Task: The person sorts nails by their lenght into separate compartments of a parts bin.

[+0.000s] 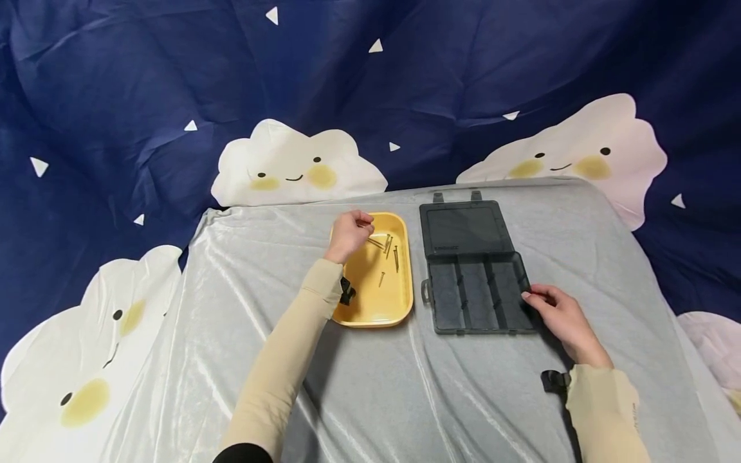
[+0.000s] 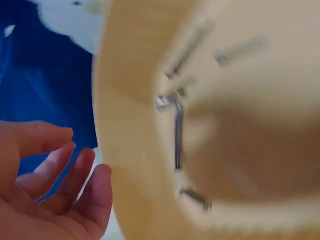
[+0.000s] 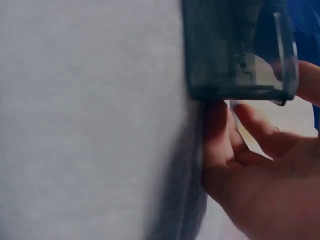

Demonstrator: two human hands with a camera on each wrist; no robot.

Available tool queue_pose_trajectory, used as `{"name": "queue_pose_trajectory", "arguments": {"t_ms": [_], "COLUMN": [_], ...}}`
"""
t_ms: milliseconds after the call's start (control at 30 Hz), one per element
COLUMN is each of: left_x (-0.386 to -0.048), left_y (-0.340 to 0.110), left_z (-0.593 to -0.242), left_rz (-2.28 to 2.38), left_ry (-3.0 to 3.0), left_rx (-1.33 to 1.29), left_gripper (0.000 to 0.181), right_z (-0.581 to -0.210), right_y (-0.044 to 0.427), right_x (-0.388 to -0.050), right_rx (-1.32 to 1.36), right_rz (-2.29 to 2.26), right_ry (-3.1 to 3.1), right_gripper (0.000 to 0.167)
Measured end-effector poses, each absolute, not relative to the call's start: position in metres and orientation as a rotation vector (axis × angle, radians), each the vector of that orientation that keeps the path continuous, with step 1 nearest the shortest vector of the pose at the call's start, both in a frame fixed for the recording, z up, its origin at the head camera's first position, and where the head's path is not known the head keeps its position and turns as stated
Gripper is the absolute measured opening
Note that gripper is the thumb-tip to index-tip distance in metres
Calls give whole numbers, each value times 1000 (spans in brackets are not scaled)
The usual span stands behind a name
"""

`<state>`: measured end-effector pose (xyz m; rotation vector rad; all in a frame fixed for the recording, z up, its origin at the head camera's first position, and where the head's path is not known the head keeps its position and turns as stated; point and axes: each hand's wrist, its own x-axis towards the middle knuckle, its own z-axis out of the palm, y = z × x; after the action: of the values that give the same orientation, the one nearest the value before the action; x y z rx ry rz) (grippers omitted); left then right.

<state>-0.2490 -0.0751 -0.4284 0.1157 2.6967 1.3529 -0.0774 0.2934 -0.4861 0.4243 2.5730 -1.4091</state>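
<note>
Over the upper left rim of a yellow tray (image 1: pixel 376 315) is my left hand (image 1: pixel 349 236), its fingers loosely bent; the left wrist view shows nothing between the fingers of this hand (image 2: pixel 60 185). Several screws (image 1: pixel 396 258) lie in the tray, and they appear blurred as metal screws (image 2: pixel 178 135) in the left wrist view. To the right lies a dark translucent case (image 1: pixel 476 292) with its lid folded back. My right hand (image 1: pixel 564 321) grips the case's right side. In the right wrist view, fingers of the hand (image 3: pixel 275 175) are around the edge of the case (image 3: pixel 225 65).
A grey cloth (image 1: pixel 370 392) covers the table under the tray and the case. Behind it hangs a dark blue curtain (image 1: pixel 324 64) with clouds and small triangles. The case's lid (image 1: pixel 466 228) lies flat on its far side.
</note>
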Motion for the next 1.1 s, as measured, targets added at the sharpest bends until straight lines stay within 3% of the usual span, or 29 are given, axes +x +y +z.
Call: {"name": "queue_pose_trajectory", "arguments": {"t_ms": [267,800,1100], "left_x": [-251,-259,-261], "left_y": [-70,-58,-57], "left_z": [-434,-447,-461], "left_rz": [625,499,392], "left_ry": [2898,2823,2852], "left_rx": [455,394,430], "left_gripper": [32,42,35], "right_z": [-486,-484,-485], "right_y": [308,318,317], "right_x": [-86,-87,-88], "right_rx": [363,375,373], "right_rz": [-1464,-1568,-1541], "right_ry": [2343,2193,2202], "right_gripper": [69,66,72]}}
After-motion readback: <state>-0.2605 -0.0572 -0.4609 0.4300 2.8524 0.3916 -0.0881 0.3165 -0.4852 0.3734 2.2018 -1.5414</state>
